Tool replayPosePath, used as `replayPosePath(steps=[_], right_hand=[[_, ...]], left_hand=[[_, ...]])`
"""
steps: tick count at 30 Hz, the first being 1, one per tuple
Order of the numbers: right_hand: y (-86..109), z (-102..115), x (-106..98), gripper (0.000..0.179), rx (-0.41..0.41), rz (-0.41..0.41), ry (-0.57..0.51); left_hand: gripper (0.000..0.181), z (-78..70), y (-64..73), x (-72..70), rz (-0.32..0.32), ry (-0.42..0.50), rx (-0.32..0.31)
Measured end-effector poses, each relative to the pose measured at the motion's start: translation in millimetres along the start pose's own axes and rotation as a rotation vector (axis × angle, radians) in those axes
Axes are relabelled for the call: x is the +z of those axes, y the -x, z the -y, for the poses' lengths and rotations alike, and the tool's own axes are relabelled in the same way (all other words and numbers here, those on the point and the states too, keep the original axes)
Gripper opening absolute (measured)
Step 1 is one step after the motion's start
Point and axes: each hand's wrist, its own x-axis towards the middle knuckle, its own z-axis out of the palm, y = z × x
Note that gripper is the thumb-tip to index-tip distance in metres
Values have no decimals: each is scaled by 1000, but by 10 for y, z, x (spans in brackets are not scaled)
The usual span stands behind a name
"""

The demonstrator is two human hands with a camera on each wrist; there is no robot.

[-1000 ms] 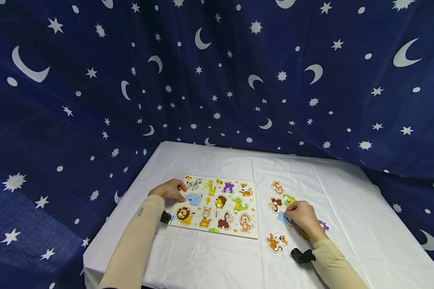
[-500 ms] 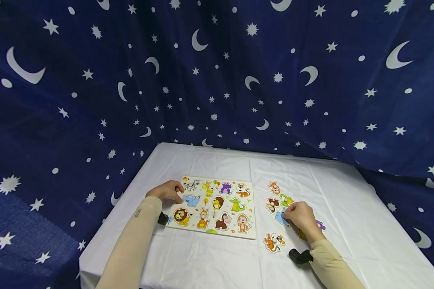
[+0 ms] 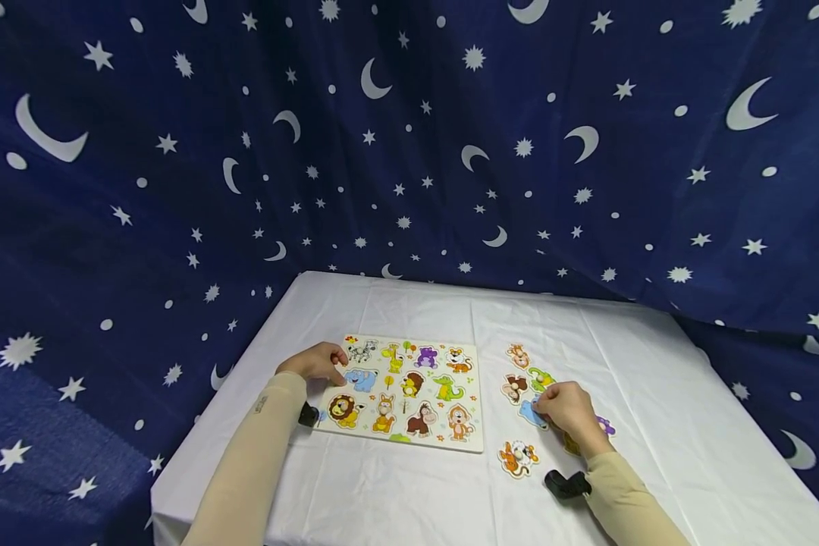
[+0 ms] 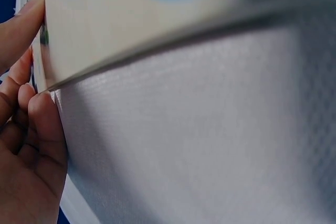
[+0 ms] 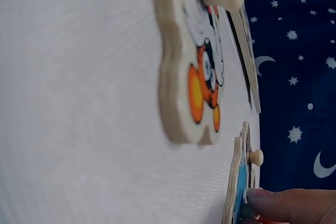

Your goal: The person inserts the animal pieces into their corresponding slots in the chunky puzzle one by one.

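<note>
A flat wooden puzzle board printed with animals lies on the table in the head view. My left hand holds its left edge, the thumb lying on top and the other fingers curled against the side. To the board's right, my right hand pinches a blue animal puzzle piece by its knob. The right wrist view shows that blue piece low at the right, beside the thumb. Part of the piece is covered by the fingers.
Nearer to me lies an orange and white tiger piece. Brown monkey, green and purple pieces, among others, lie around the right hand. A dark blue curtain hangs behind the white table.
The head view has shifted slightly. Both hands keep their places, the left at the board's edge and the right on the blue puzzle piece.
</note>
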Motion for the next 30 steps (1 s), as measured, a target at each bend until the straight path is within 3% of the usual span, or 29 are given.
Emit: replayPosePath(steps=[30], right_hand=[[7,39,42,8,-40,-28,39]], left_hand=[[34,-14,20,-3,-4,1,-15]])
